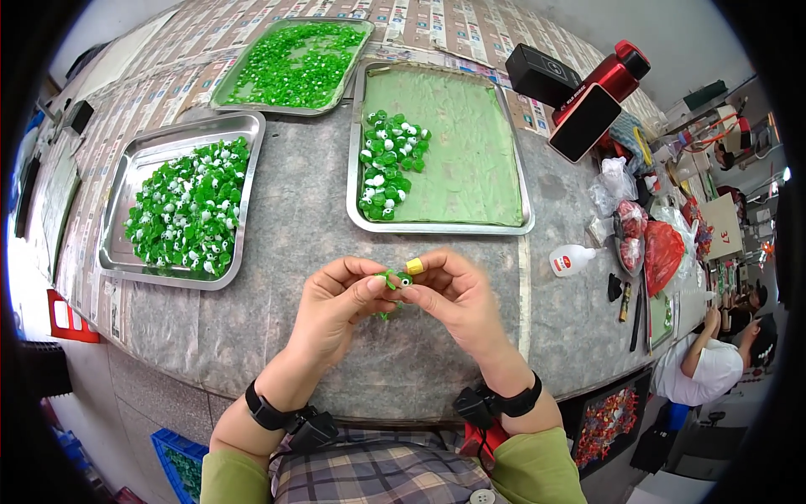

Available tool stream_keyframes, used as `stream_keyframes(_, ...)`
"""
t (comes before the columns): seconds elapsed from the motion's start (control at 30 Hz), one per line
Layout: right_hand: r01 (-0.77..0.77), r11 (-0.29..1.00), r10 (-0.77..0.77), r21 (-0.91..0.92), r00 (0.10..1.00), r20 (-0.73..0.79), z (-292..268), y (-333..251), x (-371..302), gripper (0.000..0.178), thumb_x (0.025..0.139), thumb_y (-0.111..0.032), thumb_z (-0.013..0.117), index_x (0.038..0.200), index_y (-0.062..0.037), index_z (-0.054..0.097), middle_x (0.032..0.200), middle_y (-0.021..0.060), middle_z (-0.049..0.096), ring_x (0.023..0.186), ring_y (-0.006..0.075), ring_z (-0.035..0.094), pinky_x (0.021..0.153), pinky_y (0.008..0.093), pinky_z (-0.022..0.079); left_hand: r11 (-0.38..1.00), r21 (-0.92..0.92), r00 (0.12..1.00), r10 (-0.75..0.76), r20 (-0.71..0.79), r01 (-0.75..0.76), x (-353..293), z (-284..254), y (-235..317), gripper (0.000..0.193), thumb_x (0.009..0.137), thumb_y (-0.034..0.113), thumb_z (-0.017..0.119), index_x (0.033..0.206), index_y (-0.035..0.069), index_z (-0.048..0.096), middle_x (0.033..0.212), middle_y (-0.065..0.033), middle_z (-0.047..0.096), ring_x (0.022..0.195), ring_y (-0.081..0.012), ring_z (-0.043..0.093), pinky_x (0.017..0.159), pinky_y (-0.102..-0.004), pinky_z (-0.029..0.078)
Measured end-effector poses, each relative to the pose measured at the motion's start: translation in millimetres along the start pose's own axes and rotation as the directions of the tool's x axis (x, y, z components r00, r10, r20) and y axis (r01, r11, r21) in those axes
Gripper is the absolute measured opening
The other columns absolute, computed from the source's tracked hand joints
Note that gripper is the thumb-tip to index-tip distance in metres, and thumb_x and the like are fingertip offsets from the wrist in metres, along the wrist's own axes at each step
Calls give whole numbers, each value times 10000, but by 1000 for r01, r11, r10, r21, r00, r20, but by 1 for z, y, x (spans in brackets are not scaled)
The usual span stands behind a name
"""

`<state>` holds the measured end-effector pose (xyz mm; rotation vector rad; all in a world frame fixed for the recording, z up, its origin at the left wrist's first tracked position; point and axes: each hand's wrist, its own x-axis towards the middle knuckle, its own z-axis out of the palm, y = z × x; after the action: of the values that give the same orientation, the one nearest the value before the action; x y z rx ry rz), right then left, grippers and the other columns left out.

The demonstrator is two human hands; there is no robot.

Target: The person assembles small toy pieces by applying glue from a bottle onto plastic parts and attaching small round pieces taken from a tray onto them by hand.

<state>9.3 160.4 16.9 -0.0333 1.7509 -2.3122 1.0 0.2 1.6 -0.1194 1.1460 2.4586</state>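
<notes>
My left hand (340, 298) and my right hand (457, 298) meet above the near part of the table. The left pinches a small green plastic piece (390, 280). Thumb and forefinger of the right close on a green bead with a white-and-black eye (405, 280). Whether the two pieces are joined, I cannot tell. A yellow wrap (414, 265) covers my right forefinger's tip. Another bit of green (385, 316) shows just below the fingers, partly hidden. Beyond my hands lies a metal tray (437, 228) lined in pale green, with green-and-white eye pieces (390, 155) along its left side.
At left, a metal tray (113, 244) holds a heap of similar pieces; a farther tray (220, 94) holds green bits. To the right are a phone (585, 123), red bottle (617, 71), black box (541, 71), white glue bottle (573, 259) and plastic bags (663, 256). A co-worker (701, 365) is farther right.
</notes>
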Motion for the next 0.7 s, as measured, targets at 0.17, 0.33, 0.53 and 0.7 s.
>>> stream_keyframes(0.17,18,994,-14,-105,999,40,-7,1,0,191,749,-37,578,916,-15,488,821,17,538,743,60,520,656,187,424,1000,25,1000,-12,6,11,1,-1,-1,131,774,92,552,878,16,528,822,-98,596,733,-148,583,648,-249,483)
stream_keyframes(0.33,-22,999,22,-26,1000,20,-5,-3,-1,252,743,-29,583,978,-13,495,833,21,552,752,70,528,669,190,428,999,38,1000,9,-13,-9,0,1,-2,128,770,83,556,872,10,529,820,-96,595,721,-142,579,643,-243,479)
stream_keyframes(0.53,37,999,-37,16,999,-9,-3,-3,-3,222,733,-8,586,946,8,527,872,58,576,787,90,549,698,197,444,991,119,997,71,-44,-65,1,2,-3,129,745,61,585,850,1,542,780,-74,590,679,-118,564,616,-225,465)
stream_keyframes(0.7,80,997,-81,-21,997,-18,-1,-4,-3,187,731,-9,589,908,15,534,837,54,582,767,87,555,685,192,450,975,186,990,133,-40,-124,1,2,-5,126,739,45,590,847,-6,551,758,-68,591,667,-109,560,610,-216,461)
